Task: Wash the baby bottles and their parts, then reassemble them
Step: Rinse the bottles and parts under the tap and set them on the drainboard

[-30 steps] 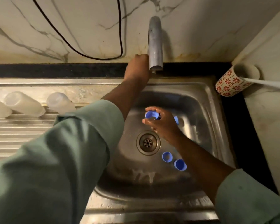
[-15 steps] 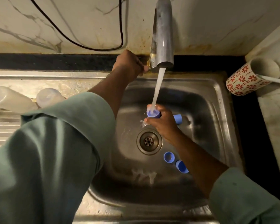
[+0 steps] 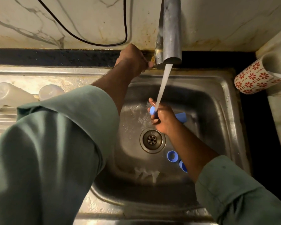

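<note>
My right hand [image 3: 162,118] grips a small blue bottle part [image 3: 152,109] under the running water stream [image 3: 162,85] in the steel sink [image 3: 217,127]. My left hand [image 3: 133,60] reaches to the back and grips the tap handle beside the spout [image 3: 170,30]. Another blue part [image 3: 180,117] lies behind my right hand. Two blue rings [image 3: 172,155] [image 3: 183,166] lie on the sink floor near the drain [image 3: 152,140]. Translucent bottles [image 3: 8,95] [image 3: 49,92] lie on the draining board at the left.
A red-flowered white cup [image 3: 253,77] holding a white handle stands on the counter at the right. A black cable [image 3: 104,43] hangs along the marble wall. Soap foam [image 3: 146,173] sits on the sink floor in front of the drain.
Water was off a second ago and now runs from the spout. My right hand has turned the blue part on its side under the stream. The view has shifted closer.
</note>
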The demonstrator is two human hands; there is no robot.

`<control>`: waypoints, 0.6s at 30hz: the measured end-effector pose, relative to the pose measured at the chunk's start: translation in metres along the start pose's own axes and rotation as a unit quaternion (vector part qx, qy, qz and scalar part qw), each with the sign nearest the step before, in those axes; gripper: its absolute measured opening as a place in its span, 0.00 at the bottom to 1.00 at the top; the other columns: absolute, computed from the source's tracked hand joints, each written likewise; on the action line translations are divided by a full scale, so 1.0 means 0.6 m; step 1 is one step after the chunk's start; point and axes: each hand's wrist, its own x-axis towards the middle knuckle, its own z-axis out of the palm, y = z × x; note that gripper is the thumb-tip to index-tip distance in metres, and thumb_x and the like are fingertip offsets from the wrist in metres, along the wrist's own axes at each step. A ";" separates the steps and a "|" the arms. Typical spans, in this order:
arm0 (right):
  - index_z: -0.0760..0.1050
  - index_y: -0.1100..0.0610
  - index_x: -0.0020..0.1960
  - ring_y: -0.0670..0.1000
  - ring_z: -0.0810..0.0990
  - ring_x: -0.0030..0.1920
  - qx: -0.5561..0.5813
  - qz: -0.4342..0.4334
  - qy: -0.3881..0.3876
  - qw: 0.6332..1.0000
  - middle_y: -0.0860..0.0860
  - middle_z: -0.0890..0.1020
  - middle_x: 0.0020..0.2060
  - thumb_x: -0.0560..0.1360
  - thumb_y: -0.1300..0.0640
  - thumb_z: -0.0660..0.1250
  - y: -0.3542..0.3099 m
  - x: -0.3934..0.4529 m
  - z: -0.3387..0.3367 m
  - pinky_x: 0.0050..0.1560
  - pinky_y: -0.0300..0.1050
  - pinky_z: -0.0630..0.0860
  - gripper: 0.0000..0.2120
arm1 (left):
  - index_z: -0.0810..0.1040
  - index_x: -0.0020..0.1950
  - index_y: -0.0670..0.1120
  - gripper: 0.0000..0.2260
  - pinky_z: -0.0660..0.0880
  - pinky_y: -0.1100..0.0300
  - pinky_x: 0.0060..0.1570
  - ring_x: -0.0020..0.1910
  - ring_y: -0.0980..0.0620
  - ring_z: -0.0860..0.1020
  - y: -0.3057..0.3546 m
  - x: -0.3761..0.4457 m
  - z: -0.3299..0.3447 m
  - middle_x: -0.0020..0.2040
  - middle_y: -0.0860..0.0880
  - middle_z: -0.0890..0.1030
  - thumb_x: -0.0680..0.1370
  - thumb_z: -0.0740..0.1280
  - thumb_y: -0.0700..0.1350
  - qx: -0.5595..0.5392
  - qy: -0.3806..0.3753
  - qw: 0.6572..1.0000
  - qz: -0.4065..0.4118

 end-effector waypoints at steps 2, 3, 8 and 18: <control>0.80 0.51 0.45 0.44 0.65 0.21 0.025 0.003 0.010 1.000 0.54 0.75 0.38 0.77 0.65 0.58 0.006 0.005 -0.003 0.20 0.35 0.59 0.15 | 0.70 0.39 0.50 0.13 0.73 0.61 0.31 0.37 0.56 0.80 0.000 -0.001 0.001 0.39 0.51 0.80 0.78 0.73 0.44 -0.002 -0.002 1.000 0.001; 0.80 0.51 0.43 0.44 0.65 0.21 0.029 0.005 0.007 1.000 0.53 0.75 0.37 0.77 0.64 0.60 0.008 0.005 -0.002 0.19 0.35 0.59 0.13 | 0.70 0.39 0.50 0.13 0.73 0.61 0.31 0.37 0.56 0.80 0.000 -0.001 0.002 0.40 0.50 0.80 0.78 0.72 0.44 -0.001 -0.001 1.000 0.001; 0.75 0.59 0.48 0.46 0.72 0.30 0.101 0.044 0.016 0.994 0.54 0.74 0.37 0.74 0.48 0.71 0.018 0.005 0.007 0.26 0.36 0.71 0.14 | 0.71 0.39 0.49 0.12 0.73 0.61 0.31 0.39 0.54 0.81 -0.001 -0.002 0.002 0.46 0.47 0.83 0.79 0.71 0.43 0.007 0.007 1.000 0.002; 0.73 0.59 0.49 0.48 0.71 0.36 0.194 0.041 -0.014 0.980 0.55 0.72 0.40 0.78 0.55 0.66 0.020 -0.008 -0.005 0.35 0.38 0.74 0.07 | 0.69 0.39 0.49 0.14 0.72 0.61 0.30 0.35 0.55 0.79 -0.002 -0.005 0.005 0.45 0.47 0.82 0.79 0.72 0.43 0.005 0.013 1.000 0.000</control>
